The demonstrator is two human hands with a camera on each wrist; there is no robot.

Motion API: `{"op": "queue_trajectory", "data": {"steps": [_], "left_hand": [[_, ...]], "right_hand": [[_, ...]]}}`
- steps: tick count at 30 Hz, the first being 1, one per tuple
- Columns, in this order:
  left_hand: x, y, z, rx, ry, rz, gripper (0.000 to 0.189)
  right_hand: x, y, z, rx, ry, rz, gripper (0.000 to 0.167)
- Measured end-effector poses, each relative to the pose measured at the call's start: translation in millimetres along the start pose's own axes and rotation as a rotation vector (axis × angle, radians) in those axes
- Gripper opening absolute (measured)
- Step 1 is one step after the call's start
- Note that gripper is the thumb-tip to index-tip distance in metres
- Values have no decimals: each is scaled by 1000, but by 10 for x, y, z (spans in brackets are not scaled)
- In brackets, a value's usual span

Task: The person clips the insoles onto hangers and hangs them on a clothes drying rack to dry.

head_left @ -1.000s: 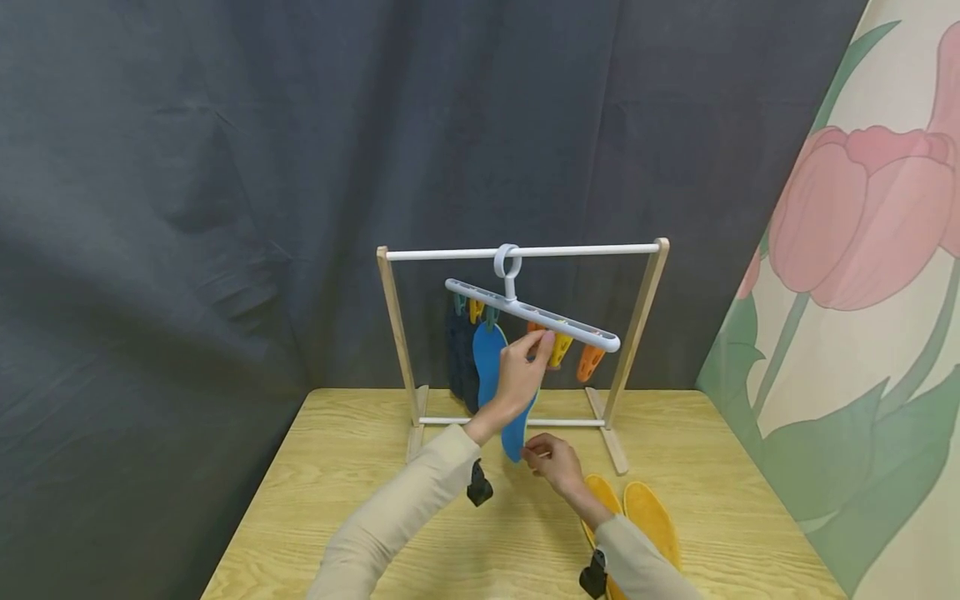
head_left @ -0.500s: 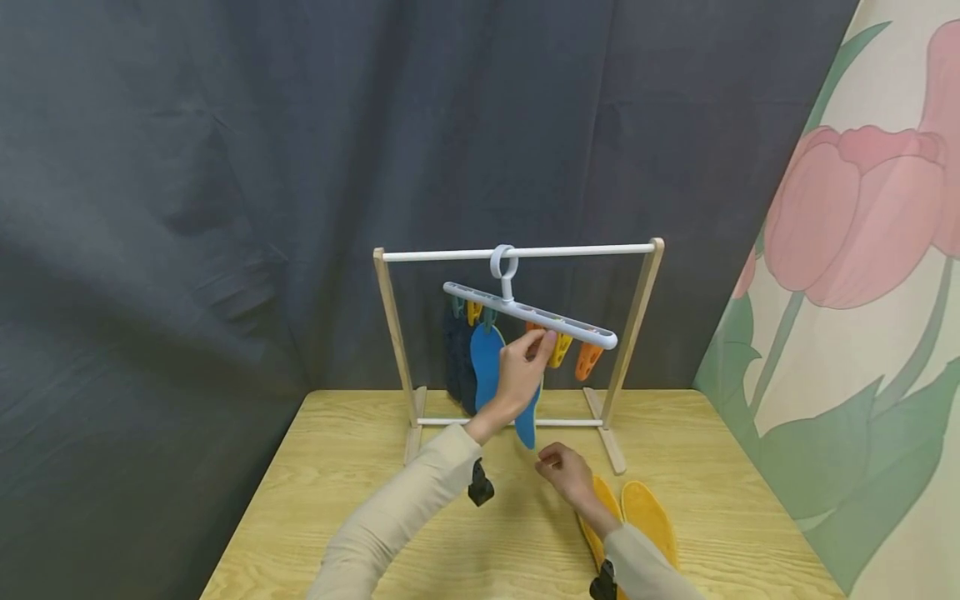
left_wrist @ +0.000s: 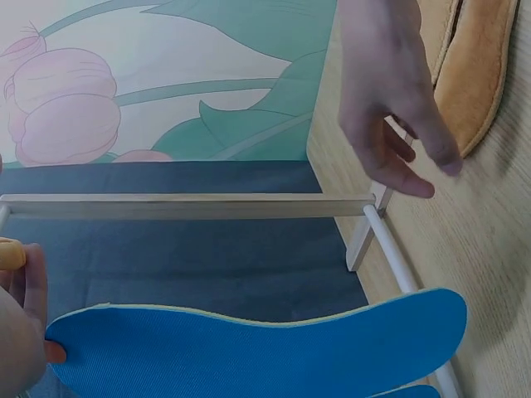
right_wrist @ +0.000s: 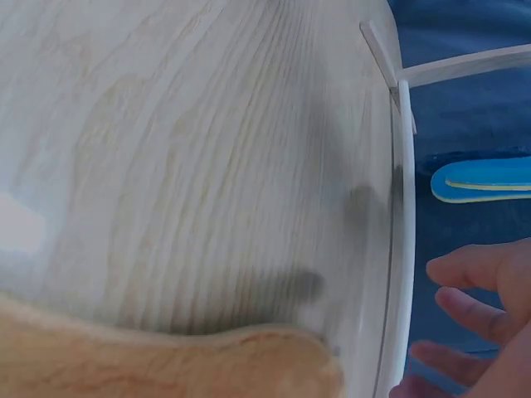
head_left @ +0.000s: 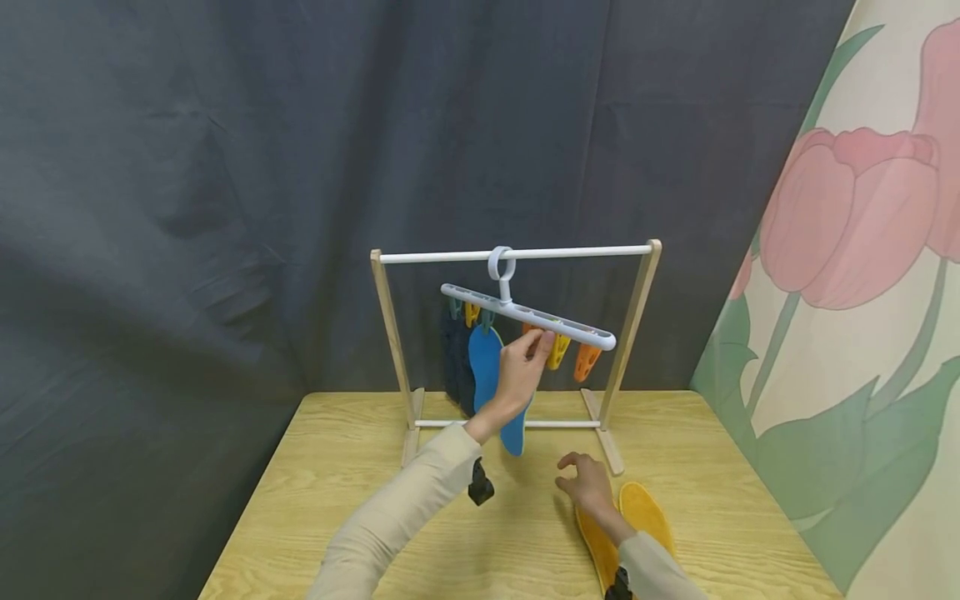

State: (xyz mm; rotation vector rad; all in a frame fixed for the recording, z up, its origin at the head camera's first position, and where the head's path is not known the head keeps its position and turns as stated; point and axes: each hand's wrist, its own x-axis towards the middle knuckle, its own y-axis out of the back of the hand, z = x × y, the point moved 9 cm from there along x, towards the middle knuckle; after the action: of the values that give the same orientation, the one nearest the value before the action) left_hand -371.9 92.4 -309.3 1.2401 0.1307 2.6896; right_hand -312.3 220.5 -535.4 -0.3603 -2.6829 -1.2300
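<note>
In the head view my left hand [head_left: 517, 375] pinches an orange clip [head_left: 528, 327] under the pale hanger [head_left: 480, 297]. A blue insole [left_wrist: 249, 348] hangs at that clip, its top end by my left fingers; the jaws of the clip are mostly hidden. Farther left, another blue insole [head_left: 485, 358] hangs from a green clip [head_left: 487, 319]. My right hand [head_left: 588, 486] is apart from the blue insoles, fingers loosely bent and holding nothing. Beneath and beside it, two yellow-orange insoles [head_left: 647, 517] lie on the table.
A wooden rack [head_left: 633, 333] with white rods carries the hanger by its ring. A dark cloth item [head_left: 456, 354] hangs at the hanger's left end. Yellow [head_left: 557, 352] and orange clips [head_left: 587, 362] hang at its right end. Dark curtain [head_left: 225, 208] stands behind.
My right hand has let go of the blue insole's lower end and moved right and down toward the yellow-orange insoles. The insole swings slightly; my left hand stays at the clip.
</note>
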Motion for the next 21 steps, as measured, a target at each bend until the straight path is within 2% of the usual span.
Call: {"op": "queue_trajectory", "data": {"steps": [4,9,13,17,19,21], "left_hand": [[1,-17,-68,-1,-9,-13,20],[5,-21,-72,-17,-15,-39,24],[3,-42,-85,0,9,-66,28],[2,-77,-128,-50,44,-86,27],[7,-82,-120,-78,56,-90,26],[10,-58,-24,-100,62,-95,26]], "right_hand": [[-52,19,78,-87,10,-2,23],[-98,57,155,-74,-2,-37,28],[-122,30,241,-69,-20,-82,30],[-157,-6,317,-92,-36,-113,31],[-175,-17,330,-106,-34,-128,30],[-191,-22,328,-120,-27,-141,28]]}}
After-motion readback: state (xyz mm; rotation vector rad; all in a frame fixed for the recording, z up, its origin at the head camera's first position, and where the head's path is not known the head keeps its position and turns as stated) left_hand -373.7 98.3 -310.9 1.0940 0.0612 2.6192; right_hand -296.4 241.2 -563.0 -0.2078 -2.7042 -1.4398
